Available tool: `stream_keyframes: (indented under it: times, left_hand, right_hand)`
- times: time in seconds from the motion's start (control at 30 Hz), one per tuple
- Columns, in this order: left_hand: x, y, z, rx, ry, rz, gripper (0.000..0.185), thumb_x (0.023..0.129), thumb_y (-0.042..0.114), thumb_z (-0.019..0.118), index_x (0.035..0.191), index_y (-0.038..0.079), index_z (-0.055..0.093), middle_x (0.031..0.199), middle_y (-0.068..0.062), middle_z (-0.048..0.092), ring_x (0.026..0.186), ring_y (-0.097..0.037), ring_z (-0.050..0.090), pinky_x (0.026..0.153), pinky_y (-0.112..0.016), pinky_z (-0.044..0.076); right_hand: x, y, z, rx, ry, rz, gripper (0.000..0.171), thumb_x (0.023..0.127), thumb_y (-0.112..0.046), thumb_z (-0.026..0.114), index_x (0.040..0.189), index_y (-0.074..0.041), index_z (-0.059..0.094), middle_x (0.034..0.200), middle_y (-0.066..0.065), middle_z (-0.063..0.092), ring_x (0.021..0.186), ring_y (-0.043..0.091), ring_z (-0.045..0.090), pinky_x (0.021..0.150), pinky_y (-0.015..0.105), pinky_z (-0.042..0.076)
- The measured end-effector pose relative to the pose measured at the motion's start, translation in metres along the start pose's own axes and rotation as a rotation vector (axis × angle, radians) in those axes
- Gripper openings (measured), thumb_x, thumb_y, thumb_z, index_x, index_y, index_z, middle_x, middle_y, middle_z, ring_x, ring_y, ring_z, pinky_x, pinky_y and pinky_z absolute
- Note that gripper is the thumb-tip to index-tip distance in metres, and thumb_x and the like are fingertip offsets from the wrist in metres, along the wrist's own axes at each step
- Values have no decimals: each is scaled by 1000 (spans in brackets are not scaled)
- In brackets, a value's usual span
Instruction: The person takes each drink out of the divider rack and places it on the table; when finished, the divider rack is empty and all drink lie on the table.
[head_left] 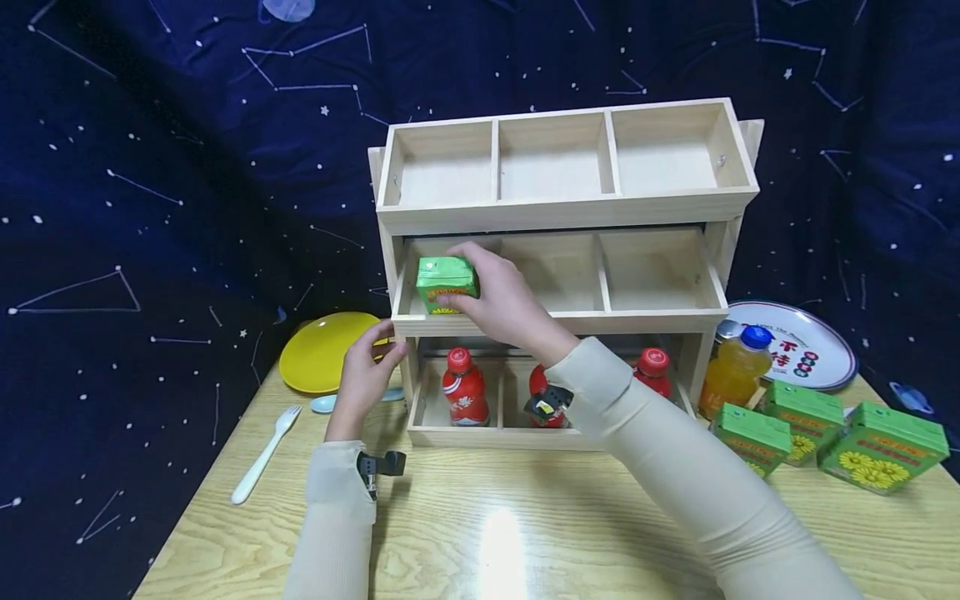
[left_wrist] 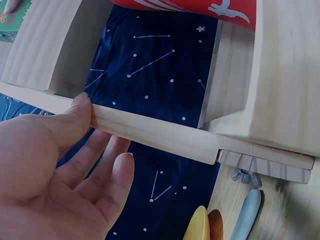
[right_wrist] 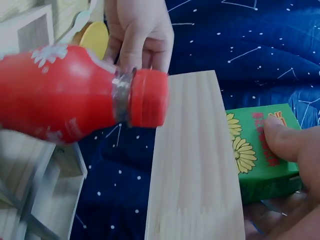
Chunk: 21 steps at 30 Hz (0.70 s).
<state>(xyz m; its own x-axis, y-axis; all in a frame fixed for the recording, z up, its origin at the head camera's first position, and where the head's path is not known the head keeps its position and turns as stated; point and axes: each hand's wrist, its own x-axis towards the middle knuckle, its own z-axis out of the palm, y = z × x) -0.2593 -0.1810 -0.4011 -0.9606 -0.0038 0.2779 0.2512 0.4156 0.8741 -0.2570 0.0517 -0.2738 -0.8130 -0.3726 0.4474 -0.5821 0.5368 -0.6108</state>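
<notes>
My right hand (head_left: 504,302) grips a green drink carton (head_left: 447,283) with yellow flowers on it, thumb on its front face. The carton is at the left compartment of the middle tier of a wooden three-tier rack (head_left: 570,215). In the right wrist view the carton (right_wrist: 262,150) shows behind the tier's front board, its lower part partly hidden. My left hand (head_left: 363,375) is at the rack's left side. Seen from the left wrist, its thumb lies on one side of a wooden side strip (left_wrist: 155,136), the fingers on the other.
Red bottles (head_left: 465,390) stand in the bottom tier. On the right are several green cartons (head_left: 882,446), an orange drink bottle (head_left: 738,371) and a white plate (head_left: 813,329). To the left lie a yellow plate (head_left: 318,354), a white fork (head_left: 264,457) and a blue utensil (head_left: 324,404).
</notes>
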Motion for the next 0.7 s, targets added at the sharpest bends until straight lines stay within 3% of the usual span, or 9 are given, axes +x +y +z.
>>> stream_keyframes:
  times: [0.27,0.43,0.7]
  left_hand:
    - [0,1,1,-3,-1,-2,45,96,17,66,139,14,54,133,-11,57,115,-31,60,95,-43,53]
    - [1,2,2,-5,4,-2,45,96,14,66,139,11,54,131,-12,58,115,-31,60,96,-43,53]
    - [-1,3,1,-5,6,5,45,96,12,65,139,9,54,131,-15,58,115,-35,59,96,-45,53]
  right_hand:
    - [-7,-1,-2,110,113,-34,52,83,-14,81,127,-8,55,120,5,63,105,16,61,90,29,53]
    - [-12,-14,-17,200,206,-92,53,81,-8,81,127,-4,55,119,7,64,104,15,62,87,27,55]
    - [-35,-34,-45,212,276,-151,52,79,-7,83,124,-2,58,112,5,66,92,13,62,78,32,57]
